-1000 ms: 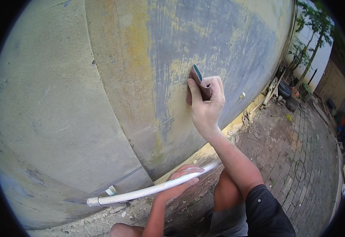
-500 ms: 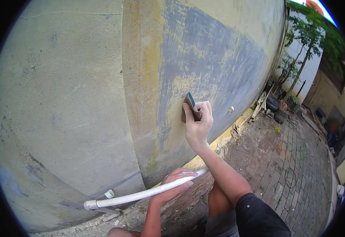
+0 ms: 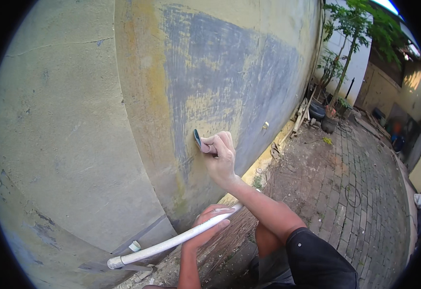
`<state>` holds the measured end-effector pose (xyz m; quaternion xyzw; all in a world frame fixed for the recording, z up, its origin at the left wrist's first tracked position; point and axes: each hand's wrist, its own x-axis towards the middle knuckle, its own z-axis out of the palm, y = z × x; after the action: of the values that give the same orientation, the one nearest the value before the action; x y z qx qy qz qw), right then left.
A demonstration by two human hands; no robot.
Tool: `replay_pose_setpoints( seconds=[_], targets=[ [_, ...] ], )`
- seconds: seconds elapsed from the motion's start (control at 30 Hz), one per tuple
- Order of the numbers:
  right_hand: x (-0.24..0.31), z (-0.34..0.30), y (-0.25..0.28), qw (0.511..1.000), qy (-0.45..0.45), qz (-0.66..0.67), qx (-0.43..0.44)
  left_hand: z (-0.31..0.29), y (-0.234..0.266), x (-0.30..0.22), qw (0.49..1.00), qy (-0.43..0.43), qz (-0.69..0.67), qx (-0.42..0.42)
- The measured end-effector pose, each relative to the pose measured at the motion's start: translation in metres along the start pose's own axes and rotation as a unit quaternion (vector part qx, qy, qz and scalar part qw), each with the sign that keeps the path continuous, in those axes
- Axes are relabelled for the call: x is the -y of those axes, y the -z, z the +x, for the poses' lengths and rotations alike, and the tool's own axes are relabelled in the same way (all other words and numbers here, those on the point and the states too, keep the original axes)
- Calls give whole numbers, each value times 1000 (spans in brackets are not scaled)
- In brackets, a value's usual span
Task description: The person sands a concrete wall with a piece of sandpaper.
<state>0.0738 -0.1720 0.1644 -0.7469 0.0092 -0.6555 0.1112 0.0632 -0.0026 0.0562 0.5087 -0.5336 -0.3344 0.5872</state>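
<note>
Head view, reading left to right. Far left, the weathered grey-and-yellow plastered wall (image 3: 75,120) shows bare plaster. Low down, the long white plastic pipe (image 3: 167,243) lies along the wall's foot; the left hand (image 3: 210,224) rests on it, fingers curled over it. Right of centre, the right hand (image 3: 218,154) presses a folded piece of brown sandpaper with a teal backing (image 3: 200,141) flat to the wall, fingers clamped on it. Judged progress: a broad patch above the sandpaper is rubbed to grey; yellow paint remains beside and below it. Most of the sandpaper is hidden under the fingers. Far right, the brick-paved yard (image 3: 364,183) is blurred.
</note>
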Motion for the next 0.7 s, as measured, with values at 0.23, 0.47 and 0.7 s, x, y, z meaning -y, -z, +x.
replay_pose_setpoints(
  seconds=[0.23,0.47,0.7],
  targets=[
    [44,109,-2,904,-263,309,-132,-4,-4,-2,1000,-4,17,0],
    [26,36,-18,976,-128,143,-103,-5,-2,-5,999,12,30,1],
    [37,114,-10,973,-94,164,-134,-4,2,-11,995,8,96,15]
  ],
)
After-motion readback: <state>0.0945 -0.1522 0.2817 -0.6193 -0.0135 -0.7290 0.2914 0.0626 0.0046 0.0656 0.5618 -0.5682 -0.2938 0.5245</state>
